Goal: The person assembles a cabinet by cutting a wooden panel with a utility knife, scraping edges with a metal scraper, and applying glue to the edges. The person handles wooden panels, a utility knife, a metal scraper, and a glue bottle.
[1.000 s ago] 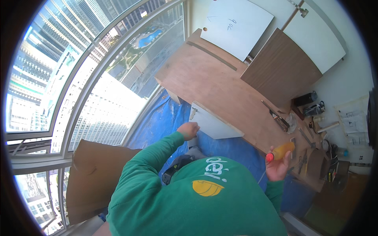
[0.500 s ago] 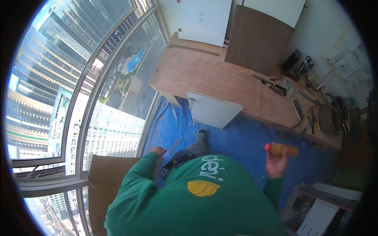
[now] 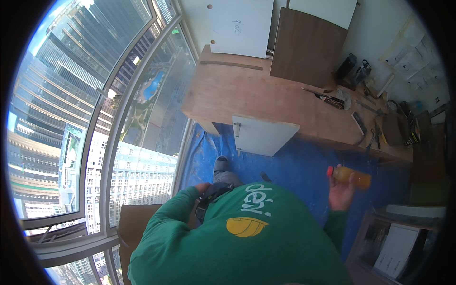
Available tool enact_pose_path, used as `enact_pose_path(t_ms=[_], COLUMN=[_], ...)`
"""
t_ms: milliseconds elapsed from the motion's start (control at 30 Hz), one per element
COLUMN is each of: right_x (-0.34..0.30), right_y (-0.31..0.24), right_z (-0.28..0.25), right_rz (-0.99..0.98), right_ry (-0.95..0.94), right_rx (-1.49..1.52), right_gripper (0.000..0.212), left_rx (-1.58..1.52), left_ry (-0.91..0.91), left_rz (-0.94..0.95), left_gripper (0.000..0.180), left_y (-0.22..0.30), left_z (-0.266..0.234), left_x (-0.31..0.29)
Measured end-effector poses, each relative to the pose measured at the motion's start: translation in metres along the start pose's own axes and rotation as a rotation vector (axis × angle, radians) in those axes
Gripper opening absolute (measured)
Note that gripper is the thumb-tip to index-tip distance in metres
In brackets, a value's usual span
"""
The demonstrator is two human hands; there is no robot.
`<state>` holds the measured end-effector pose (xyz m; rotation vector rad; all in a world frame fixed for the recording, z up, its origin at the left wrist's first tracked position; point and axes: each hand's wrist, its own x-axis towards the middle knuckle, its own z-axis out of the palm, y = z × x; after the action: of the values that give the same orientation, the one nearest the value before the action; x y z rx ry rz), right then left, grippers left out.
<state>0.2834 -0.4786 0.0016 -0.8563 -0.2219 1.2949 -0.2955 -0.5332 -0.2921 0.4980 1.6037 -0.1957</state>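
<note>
My right hand (image 3: 340, 194) is wrapped round a clear bottle of orange liquid (image 3: 357, 179). The bottle is held on its side, its red cap pointing left. At my left hip, my left hand (image 3: 203, 187) is beside a black waist bag (image 3: 214, 196). The fingers of that hand are mostly hidden, so its grip does not show. A white cabinet door (image 3: 266, 137) stands open from the wooden counter (image 3: 228, 92) ahead of me.
Blue sheeting (image 3: 308, 159) covers the floor. Tools, including a handsaw (image 3: 327, 99), lie on the counter's right part. A brown panel (image 3: 306, 45) leans at the back. Windows (image 3: 142, 104) line the left side. A cardboard sheet (image 3: 135, 223) and shelf unit (image 3: 389, 242) are close by.
My left hand has moved in from the open space on the left to the waist bag. The bottle has shifted slightly right in my right hand. My feet have moved in a step.
</note>
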Motion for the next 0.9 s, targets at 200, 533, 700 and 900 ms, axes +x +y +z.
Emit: enact_pose_path(t_ms=[200,533,700,900], right_x=[0.010,0.042,0.075,0.150], right_y=[0.060,0.146,0.156,0.171], right_z=[0.063,0.170,0.169,0.115], right_rz=[-0.107,-0.291,-0.350,-0.429], right_ry=[0.189,0.380,0.350,0.338], right_rx=[-0.121,-0.392,-0.371,-0.533], right_gripper=[0.047,0.040,0.037,0.038], left_rx=[0.736,0.709,0.493,0.589], left_ry=[0.330,-0.085,-0.172,-0.275], left_rz=[0.770,1.409,1.675,1.517], left_gripper=[0.015,0.038,0.024,0.037], left_y=[0.065,0.309,0.412,0.536], left_z=[-0.099,-0.094,-0.033,0.052], left_x=[0.016,-0.061,-0.040,0.012])
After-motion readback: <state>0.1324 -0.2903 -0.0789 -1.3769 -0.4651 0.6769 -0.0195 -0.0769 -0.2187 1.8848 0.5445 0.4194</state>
